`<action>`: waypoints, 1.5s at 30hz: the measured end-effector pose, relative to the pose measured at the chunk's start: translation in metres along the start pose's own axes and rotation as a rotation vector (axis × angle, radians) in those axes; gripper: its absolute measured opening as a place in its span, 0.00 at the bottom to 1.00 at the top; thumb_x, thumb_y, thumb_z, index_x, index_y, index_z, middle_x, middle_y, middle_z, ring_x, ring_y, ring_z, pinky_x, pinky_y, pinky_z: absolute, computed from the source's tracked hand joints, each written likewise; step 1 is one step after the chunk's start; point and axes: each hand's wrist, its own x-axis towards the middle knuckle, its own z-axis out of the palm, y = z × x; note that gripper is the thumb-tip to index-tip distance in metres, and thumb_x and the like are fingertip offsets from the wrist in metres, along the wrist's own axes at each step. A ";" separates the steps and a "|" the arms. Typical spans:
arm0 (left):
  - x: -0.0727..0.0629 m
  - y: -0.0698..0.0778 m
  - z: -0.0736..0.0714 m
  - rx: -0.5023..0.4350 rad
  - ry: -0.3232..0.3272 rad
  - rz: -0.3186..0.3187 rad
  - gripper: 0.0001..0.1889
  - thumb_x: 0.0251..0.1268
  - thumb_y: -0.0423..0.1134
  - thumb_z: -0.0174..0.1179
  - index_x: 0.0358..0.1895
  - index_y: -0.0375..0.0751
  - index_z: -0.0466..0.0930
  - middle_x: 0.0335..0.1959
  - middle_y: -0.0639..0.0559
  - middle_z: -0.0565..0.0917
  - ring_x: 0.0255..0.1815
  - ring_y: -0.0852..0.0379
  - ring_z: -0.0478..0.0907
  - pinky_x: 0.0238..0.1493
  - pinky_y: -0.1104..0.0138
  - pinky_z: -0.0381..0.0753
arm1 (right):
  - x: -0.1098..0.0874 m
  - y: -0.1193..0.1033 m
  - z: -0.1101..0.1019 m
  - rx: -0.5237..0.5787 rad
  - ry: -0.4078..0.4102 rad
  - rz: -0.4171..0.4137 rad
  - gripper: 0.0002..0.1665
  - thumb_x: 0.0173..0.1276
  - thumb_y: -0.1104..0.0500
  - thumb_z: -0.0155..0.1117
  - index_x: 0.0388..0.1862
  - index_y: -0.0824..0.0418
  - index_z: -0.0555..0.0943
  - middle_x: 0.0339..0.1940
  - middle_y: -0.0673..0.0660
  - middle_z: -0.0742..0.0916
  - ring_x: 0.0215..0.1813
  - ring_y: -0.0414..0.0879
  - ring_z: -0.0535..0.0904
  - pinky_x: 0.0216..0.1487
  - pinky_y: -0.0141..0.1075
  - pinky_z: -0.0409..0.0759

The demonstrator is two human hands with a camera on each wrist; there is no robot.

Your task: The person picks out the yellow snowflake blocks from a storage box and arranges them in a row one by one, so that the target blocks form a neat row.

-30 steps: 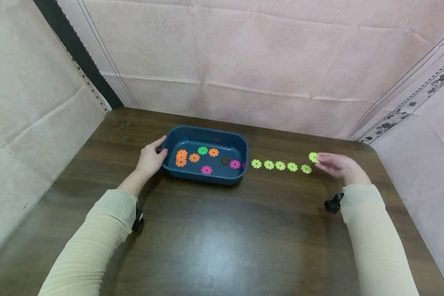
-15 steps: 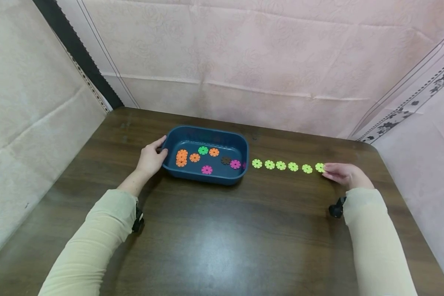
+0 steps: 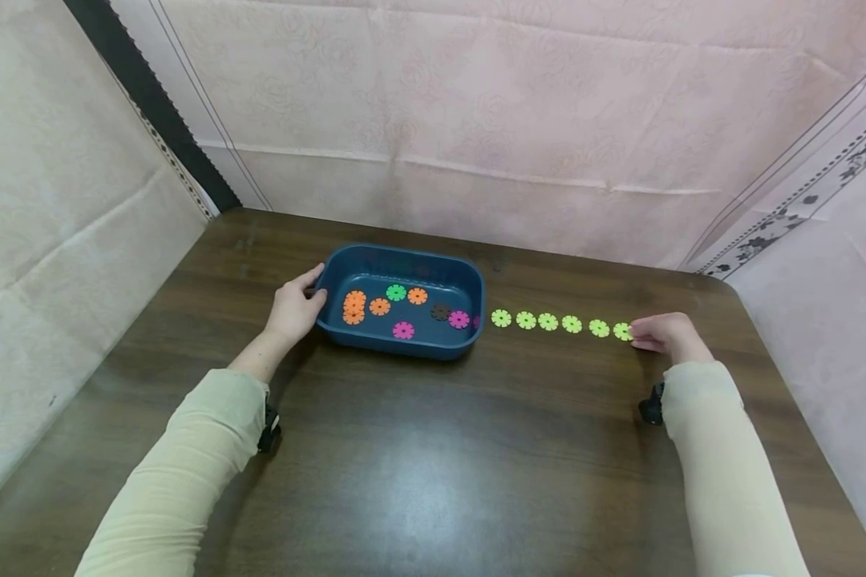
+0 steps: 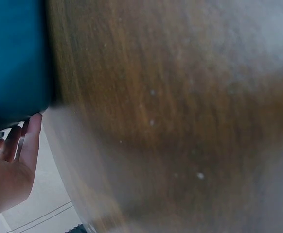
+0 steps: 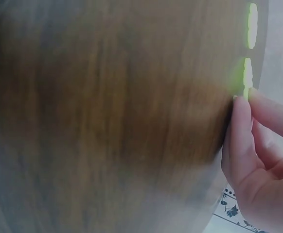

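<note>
My left hand (image 3: 293,311) grips the left end of a dark blue plastic basin (image 3: 400,347), also at the edge of the left wrist view. Inside lie several notched snowflake discs: orange, magenta, a green disc (image 3: 396,292) and a dark disc (image 3: 440,312). To the basin's right, several yellow-green snowflake discs (image 3: 548,321) form a row on the table. At its right end, my right hand (image 3: 667,335) pinches the last yellow-green snowflake disc (image 3: 622,332) by its right edge. In the right wrist view, thumb and fingertip meet at this disc (image 5: 247,75), close to its neighbour.
The brown wooden table (image 3: 404,465) extends towards me, with light glare near the middle. Pale patterned cloth (image 3: 476,120) hangs behind the table and at both sides. A dark wrist device (image 3: 651,405) sits beneath my right sleeve.
The right hand has brought its yellow-green snowflake disc down and rightward to the row's end, then nudged it slightly left and nearer me. The left hand and basin stay put.
</note>
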 end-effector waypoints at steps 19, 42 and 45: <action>0.004 0.004 0.002 0.002 -0.028 0.013 0.27 0.72 0.37 0.43 0.73 0.42 0.53 0.70 0.35 0.62 0.65 0.39 0.66 0.61 0.48 0.72 | -0.003 0.001 0.004 -0.037 0.177 0.030 0.08 0.64 0.69 0.57 0.26 0.61 0.77 0.18 0.46 0.80 0.23 0.35 0.78 0.35 0.28 0.84; 0.025 0.049 -0.019 0.222 0.041 0.261 0.31 0.70 0.54 0.45 0.70 0.39 0.59 0.71 0.38 0.60 0.72 0.37 0.50 0.70 0.41 0.49 | -0.037 -0.053 0.039 -0.623 0.435 -0.455 0.45 0.72 0.36 0.35 0.69 0.73 0.57 0.68 0.77 0.63 0.69 0.73 0.53 0.71 0.60 0.50; 0.024 0.062 -0.018 0.275 0.015 0.327 0.33 0.70 0.54 0.47 0.72 0.41 0.56 0.73 0.38 0.56 0.73 0.36 0.48 0.70 0.39 0.47 | -0.043 -0.059 0.049 -0.683 0.461 -0.511 0.47 0.71 0.34 0.33 0.71 0.72 0.54 0.70 0.77 0.59 0.70 0.74 0.47 0.69 0.65 0.45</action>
